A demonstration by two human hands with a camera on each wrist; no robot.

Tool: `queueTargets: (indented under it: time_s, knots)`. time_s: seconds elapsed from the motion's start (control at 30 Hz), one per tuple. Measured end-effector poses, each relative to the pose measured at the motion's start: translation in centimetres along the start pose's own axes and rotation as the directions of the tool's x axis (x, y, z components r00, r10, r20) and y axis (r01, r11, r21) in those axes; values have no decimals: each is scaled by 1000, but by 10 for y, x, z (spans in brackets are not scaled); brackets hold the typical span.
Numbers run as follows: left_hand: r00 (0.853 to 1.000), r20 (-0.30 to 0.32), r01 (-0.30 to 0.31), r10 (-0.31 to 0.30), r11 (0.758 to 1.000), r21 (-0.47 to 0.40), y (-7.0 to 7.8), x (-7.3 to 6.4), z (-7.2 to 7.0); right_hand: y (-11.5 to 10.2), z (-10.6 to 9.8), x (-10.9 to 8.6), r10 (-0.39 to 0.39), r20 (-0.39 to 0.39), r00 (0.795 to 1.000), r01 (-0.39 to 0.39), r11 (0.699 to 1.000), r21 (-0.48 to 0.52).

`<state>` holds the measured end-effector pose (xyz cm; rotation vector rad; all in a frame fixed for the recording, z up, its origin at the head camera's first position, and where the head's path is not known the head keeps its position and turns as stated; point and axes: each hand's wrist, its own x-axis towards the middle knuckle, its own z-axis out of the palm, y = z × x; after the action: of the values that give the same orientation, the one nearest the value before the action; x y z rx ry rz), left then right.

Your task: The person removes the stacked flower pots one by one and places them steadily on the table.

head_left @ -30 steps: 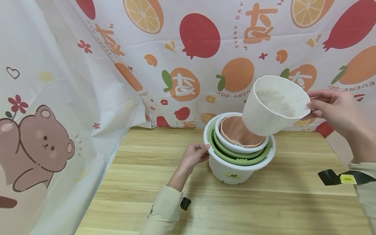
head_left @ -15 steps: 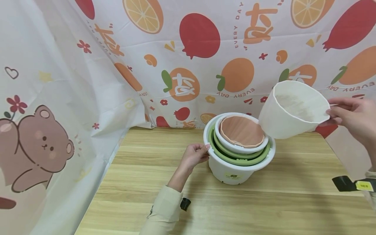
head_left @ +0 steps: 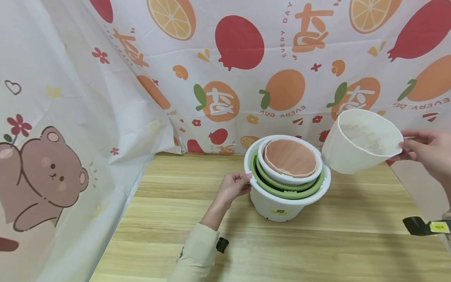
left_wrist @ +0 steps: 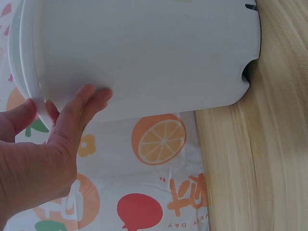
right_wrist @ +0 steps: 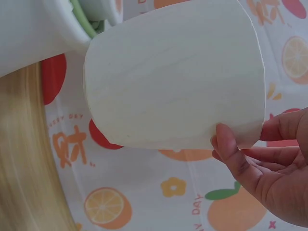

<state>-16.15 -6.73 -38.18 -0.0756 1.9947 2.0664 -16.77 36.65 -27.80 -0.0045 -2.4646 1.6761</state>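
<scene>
one left hand (head_left: 230,188) pinches the large white pot (head_left: 265,205) at its 9 o'clock rim, thumb on the lip, fingers against the outer wall. pot stands upright on the table (head_left: 169,219); probably stiff, heaviest piece with the stack inside, so rim is a good steadying point. nested in it: green pots (head_left: 299,194), small white pot (head_left: 303,180), terracotta-colored pot (head_left: 290,156). toward 2-3 o'clock of the stack, loose white pot (head_left: 363,143) is held up tilted, contact with stack unclear. looks light, thin-walled, maybe a bit flexy and slick; hard squeeze could bend it. right hand (head_left: 431,152) pinches its rim near 3-4 o'clock, sensible spot, though tipping weight likely loads the fingers.
</scene>
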Motion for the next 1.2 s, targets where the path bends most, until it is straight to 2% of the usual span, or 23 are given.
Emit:
queueTargets:
  time_s: [0.17,0.27,0.47,0.5,0.57,0.63,0.73,1.2]
  knots:
    - [1000,3,-4,4,1000,1,0,0,0,11,-3,-2,4,8,1000,-4,999,33]
    - [1000,3,-5,5,1000,2,-1,0,-1,17,-3,-3,26,0,1000,-26,1000,-12]
    - [1000,1,-8,8,1000,3,-1,0,-1,27,-4,-5,44,16,999,-45,997,66]
    - [1000,1,-8,8,1000,3,-1,0,-1,29,-3,-5,50,17,999,-51,997,50]
    - [1000,1,-10,10,1000,3,-1,0,-1,33,1,-6,56,8,998,-55,996,-69]
    - [1000,3,-15,15,1000,6,-1,0,-1,37,5,-6,59,3,998,-57,982,-178]
    - [1000,6,-15,15,1000,5,-1,0,-1,43,11,-6,69,7,998,-65,965,-254]
    - [1000,14,-14,14,1000,-12,-2,1,-2,78,29,-11,149,76,986,-134,975,-174]
